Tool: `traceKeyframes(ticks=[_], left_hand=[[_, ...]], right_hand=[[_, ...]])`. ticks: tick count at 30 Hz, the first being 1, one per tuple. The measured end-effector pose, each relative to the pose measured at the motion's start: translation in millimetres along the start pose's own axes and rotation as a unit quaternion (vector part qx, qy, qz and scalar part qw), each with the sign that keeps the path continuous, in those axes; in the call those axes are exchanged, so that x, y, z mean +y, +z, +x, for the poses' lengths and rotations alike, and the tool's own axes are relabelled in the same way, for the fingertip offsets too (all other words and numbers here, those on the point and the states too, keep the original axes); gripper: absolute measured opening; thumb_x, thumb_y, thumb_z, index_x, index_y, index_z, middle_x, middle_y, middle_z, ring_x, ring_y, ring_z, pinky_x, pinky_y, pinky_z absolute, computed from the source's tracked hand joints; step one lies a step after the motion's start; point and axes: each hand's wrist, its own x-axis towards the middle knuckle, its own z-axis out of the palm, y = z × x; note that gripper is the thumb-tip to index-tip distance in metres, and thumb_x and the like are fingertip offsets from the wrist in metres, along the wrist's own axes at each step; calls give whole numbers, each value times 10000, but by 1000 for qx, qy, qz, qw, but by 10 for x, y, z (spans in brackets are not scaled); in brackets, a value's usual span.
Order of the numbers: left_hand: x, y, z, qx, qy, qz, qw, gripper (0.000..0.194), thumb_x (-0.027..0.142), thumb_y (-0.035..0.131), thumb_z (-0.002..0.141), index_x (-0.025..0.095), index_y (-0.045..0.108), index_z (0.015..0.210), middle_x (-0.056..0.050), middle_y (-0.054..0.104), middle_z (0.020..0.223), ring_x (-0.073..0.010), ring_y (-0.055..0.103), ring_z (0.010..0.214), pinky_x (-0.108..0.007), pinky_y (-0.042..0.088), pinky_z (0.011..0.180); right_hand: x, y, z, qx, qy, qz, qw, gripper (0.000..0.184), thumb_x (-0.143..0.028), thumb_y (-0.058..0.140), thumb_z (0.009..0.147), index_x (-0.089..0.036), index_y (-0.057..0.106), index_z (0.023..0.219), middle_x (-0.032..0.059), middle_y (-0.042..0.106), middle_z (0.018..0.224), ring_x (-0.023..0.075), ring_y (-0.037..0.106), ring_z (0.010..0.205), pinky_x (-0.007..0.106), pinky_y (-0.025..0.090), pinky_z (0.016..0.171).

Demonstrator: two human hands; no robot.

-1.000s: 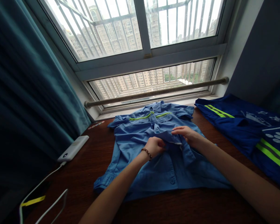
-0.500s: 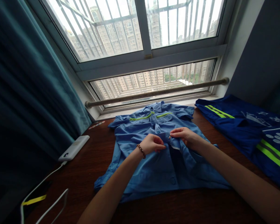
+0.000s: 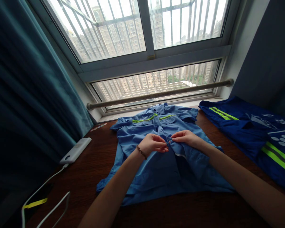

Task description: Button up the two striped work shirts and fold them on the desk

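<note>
A light blue short-sleeved work shirt [image 3: 142,171] with yellow-green stripes across its chest lies front up, collar toward the window. My left hand [image 3: 155,144], a braided bracelet on its wrist, pinches the front edge of the shirt near the middle. Close beside it on the right, my right hand [image 3: 186,138] pinches the other front edge. The two sets of fingertips almost meet at the placket. Below them the shirt front parts in a dark gap. Any button between the fingers is too small to make out.
Dark blue clothing [image 3: 242,126] with yellow-green stripes lies at the right on the brown wooden surface [image 3: 92,171]. To the left are a white power bank [image 3: 76,150] with a white cable [image 3: 44,183] and a blue curtain [image 3: 38,79]. A metal rail [image 3: 161,94] crosses the window.
My left hand has shifted slightly up, its fingers straighter. My right hand has brought its shirt edge a little left, so the fingertips are closer together and the flap is less lifted.
</note>
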Motion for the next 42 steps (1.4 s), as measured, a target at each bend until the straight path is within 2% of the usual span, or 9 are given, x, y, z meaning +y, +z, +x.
traceKeyframes(ticks=[5, 10, 14, 19, 21, 23, 32, 36, 42], left_hand=[[13, 37, -15, 36, 13, 2, 999, 205, 164, 747, 581, 66, 586, 664, -85, 661, 619, -178, 655, 623, -278, 536, 642], [34, 97, -46, 64, 36, 12, 997, 165, 144, 716, 602, 68, 580, 654, -82, 652, 578, -179, 651, 586, -247, 524, 565], [28, 154, -52, 74, 46, 21, 996, 220, 194, 748, 567, 75, 583, 650, -66, 651, 586, -171, 644, 576, -254, 520, 566], [-39, 202, 11, 90, 66, 23, 993, 311, 364, 722, 597, 82, 601, 643, -18, 609, 559, -112, 596, 537, -213, 495, 543], [-73, 207, 40, 115, 94, 30, 988, 327, 365, 753, 546, 89, 589, 602, 10, 571, 533, -84, 547, 490, -189, 461, 488], [-102, 205, 60, 133, 109, 16, 985, 326, 335, 783, 496, 97, 576, 579, 25, 546, 518, -71, 513, 470, -181, 433, 460], [-143, 208, 71, 176, 63, -109, 976, 332, 269, 811, 428, 108, 562, 577, 28, 536, 526, -67, 504, 471, -200, 430, 485], [-161, 221, 79, 159, 57, -146, 975, 329, 232, 808, 424, 104, 543, 570, 24, 532, 517, -78, 520, 486, -222, 446, 520], [-207, 253, 106, 175, 78, -169, 967, 276, 92, 743, 462, 120, 501, 592, 35, 529, 505, -83, 533, 480, -205, 420, 499]], right_hand=[[-12, -30, 10, 6, -2, -23, 1000, 323, -307, 757, 538, -127, 690, 798, 35, 684, 740, 125, 616, 673, 236, 470, 710], [-23, 71, -75, 7, 2, 3, 1000, 327, -318, 738, 567, -138, 671, 832, 32, 666, 697, 130, 601, 614, 228, 464, 577], [0, 214, -147, 46, -68, -80, 993, 282, -283, 714, 583, -137, 655, 817, 23, 652, 712, 120, 573, 574, 211, 430, 501], [75, 361, -184, 138, -209, -257, 934, 136, -240, 624, 659, -149, 629, 760, 17, 630, 692, 134, 572, 632, 233, 438, 574], [100, 408, -202, 177, -251, -305, 901, 93, -211, 594, 679, -161, 619, 753, 6, 615, 676, 127, 561, 613, 240, 435, 580], [117, 440, -215, 192, -265, -310, 893, 79, -211, 583, 693, -164, 608, 753, 2, 605, 674, 125, 558, 605, 242, 438, 571], [195, 382, -132, 189, -219, -164, 943, 250, -350, 678, 650, -156, 604, 790, 38, 649, 761, 173, 616, 725, 290, 489, 698], [220, 374, -114, 196, -203, -129, 951, 281, -358, 698, 625, -149, 615, 795, 55, 658, 794, 190, 621, 758, 315, 486, 743], [229, 367, -118, 190, -186, -85, 960, 310, -360, 720, 586, -151, 615, 790, 57, 660, 808, 200, 619, 783, 332, 474, 774]])
